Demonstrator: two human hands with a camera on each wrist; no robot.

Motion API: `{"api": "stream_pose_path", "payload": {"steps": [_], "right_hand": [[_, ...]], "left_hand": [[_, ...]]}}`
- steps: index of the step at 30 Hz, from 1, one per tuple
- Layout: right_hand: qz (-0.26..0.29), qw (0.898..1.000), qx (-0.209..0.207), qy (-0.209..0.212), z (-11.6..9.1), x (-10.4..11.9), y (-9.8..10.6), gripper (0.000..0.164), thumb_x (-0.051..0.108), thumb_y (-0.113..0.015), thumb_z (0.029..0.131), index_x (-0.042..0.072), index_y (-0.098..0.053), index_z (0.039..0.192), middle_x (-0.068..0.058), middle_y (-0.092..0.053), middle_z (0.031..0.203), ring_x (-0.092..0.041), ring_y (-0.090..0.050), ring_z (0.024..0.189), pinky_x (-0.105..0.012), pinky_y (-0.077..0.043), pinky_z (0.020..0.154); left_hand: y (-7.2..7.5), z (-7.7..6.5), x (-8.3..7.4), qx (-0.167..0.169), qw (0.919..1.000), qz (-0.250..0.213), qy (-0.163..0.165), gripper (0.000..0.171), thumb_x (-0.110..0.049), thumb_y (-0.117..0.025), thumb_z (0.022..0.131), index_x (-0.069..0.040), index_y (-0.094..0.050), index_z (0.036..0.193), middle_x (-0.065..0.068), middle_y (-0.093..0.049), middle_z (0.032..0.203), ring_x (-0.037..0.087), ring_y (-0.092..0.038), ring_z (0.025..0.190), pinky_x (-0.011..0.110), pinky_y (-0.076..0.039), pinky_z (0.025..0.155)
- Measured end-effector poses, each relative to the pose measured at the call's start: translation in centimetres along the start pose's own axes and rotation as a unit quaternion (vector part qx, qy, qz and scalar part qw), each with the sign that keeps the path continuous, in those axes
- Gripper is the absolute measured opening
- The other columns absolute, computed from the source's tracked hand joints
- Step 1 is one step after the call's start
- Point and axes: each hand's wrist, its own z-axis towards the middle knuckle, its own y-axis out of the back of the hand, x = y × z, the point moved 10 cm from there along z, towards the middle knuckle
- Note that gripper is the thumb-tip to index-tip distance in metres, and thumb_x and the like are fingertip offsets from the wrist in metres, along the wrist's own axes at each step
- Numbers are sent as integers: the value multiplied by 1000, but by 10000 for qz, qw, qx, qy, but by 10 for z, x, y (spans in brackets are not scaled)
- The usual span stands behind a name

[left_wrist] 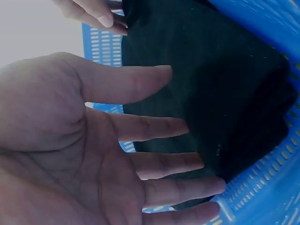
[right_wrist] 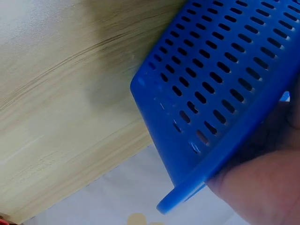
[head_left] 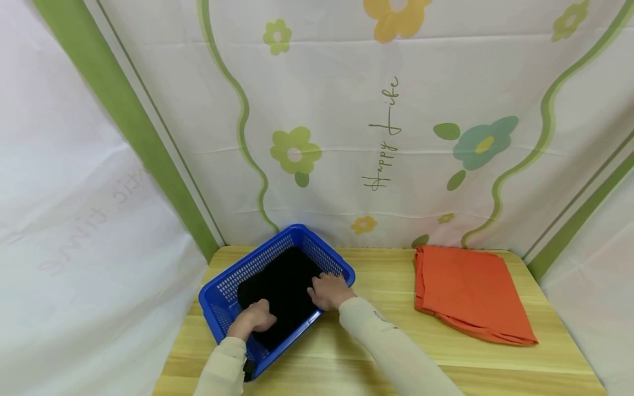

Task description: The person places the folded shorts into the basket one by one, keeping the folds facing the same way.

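Note:
A folded black cloth (head_left: 289, 280) lies inside a blue plastic basket (head_left: 297, 334) with slotted walls. At the cloth's near left side is my left hand (head_left: 256, 317); in the left wrist view its fingers (left_wrist: 164, 165) are straight and spread over the cloth, palm to the camera. My right hand (head_left: 329, 291) reaches over the basket's right side, fingertips at the cloth's right edge. In the right wrist view the basket wall (right_wrist: 211, 70) fills much of the picture, and the right hand (right_wrist: 267, 187) shows only in part, its fingers hidden.
A folded orange cloth (head_left: 468, 294) lies at the right of the wooden table (head_left: 376, 330). Behind the table hangs a white curtain (head_left: 337, 99) printed with flowers, and more white fabric (head_left: 89, 220) hangs at the sides. The basket sits at the table's back left.

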Motion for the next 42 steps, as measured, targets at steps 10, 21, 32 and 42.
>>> {"api": "stream_pose_path", "payload": {"steps": [10,21,32,42], "right_hand": [[-115,9911,-1198,568,-19,0,49,43,36,-52,107,6,-63,136,-14,-64,131,-33,-59,122,-51,-48,101],[-28,9822,-1779,598,-68,-38,80,45,35,-56,105,5,-60,139,-17,-62,135,-36,-56,127,-56,-41,108],[-148,9725,-2322,90,-119,-99,91,46,33,-61,103,4,-60,138,-16,-63,129,-39,-56,122,-61,-42,102],[-63,9694,-2399,-522,-167,-181,82,49,31,-65,100,0,-58,138,-23,-59,130,-45,-53,122,-65,-41,95]], "left_hand": [[39,-20,-48,-1190,9921,38,-401,55,-24,-62,100,7,-49,144,32,-50,142,51,-49,127,70,-40,98],[35,-27,-120,-2041,9670,263,-1503,56,-26,-70,96,5,-55,140,28,-57,134,46,-58,118,61,-50,92],[23,-26,-177,-2620,9362,712,-2230,54,-25,-74,94,4,-58,136,25,-61,128,43,-60,114,58,-52,89],[-28,-13,-248,-2499,9135,1390,-2895,53,-27,-75,93,-1,-59,135,18,-62,128,33,-62,114,46,-53,92]]}}
